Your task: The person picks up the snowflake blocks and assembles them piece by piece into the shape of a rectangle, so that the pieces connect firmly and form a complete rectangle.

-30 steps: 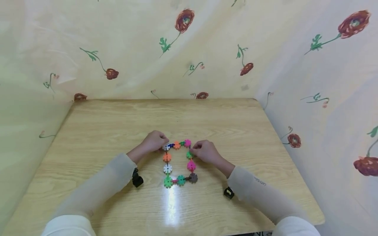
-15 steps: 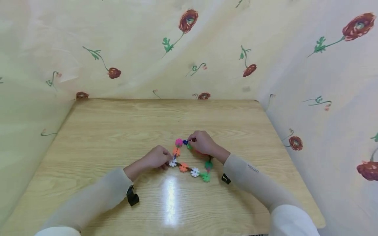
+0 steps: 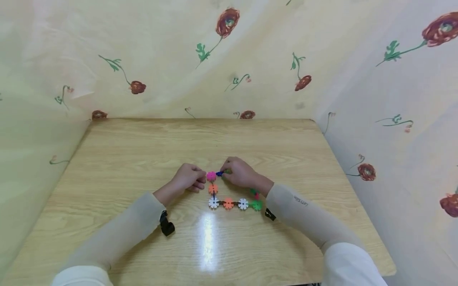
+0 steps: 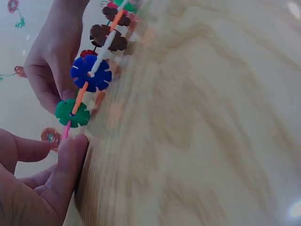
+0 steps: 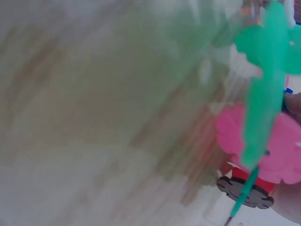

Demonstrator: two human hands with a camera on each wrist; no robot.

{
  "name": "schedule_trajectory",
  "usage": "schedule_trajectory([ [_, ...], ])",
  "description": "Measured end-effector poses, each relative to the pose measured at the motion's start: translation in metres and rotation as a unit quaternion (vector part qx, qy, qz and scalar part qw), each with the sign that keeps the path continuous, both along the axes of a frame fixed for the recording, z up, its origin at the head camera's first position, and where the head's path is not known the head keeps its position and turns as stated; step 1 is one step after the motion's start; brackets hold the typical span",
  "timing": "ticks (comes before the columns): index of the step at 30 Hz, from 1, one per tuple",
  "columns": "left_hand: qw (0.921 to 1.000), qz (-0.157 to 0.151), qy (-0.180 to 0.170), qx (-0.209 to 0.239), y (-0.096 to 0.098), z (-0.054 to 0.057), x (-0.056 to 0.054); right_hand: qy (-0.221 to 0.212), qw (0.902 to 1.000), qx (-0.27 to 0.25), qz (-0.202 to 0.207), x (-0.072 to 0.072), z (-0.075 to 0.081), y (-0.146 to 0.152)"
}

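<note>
A loop of colourful notched interlocking discs [image 3: 228, 203] stands on the wooden table between the hands, bent into a four-sided ring. My left hand [image 3: 187, 177] is beside the pink disc [image 3: 211, 176] at the far left corner. In the left wrist view, its thumb and finger are apart, with a fingertip at that disc's edge. My right hand [image 3: 240, 172] pinches the loop by the dark blue disc [image 3: 219, 174], hiding much of the far right side. The right wrist view has a green disc [image 5: 268, 61] and another pink disc [image 5: 268, 146] up close.
The wooden table [image 3: 143, 143] meets a flower-printed cloth [image 3: 161, 59] at the back and sides. A black strap mount [image 3: 167, 225] hangs from the left wrist and another black mount [image 3: 270, 215] from the right. Glare [image 3: 207, 242] lies on the near tabletop.
The disc loop has turned counterclockwise and its corners have shifted. My left hand went down to the white disc, then up to the pink one. My right hand moved left along the far side.
</note>
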State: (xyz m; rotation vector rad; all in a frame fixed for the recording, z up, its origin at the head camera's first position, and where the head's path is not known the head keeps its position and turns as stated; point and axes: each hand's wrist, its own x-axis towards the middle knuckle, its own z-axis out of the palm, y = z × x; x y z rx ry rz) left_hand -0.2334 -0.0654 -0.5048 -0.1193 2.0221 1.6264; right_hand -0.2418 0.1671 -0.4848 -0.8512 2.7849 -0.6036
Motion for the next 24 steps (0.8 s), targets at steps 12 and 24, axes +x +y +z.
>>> schedule_trajectory([
  [12,0.9995,0.001,-0.012,0.028,0.016,-0.003,-0.011,0.001,0.9987,-0.043,0.026,0.0,-0.003,0.001],
  [24,0.9974,0.034,-0.027,0.058,0.018,-0.007,-0.007,0.006,0.9968,-0.047,0.065,0.001,-0.004,0.001],
])
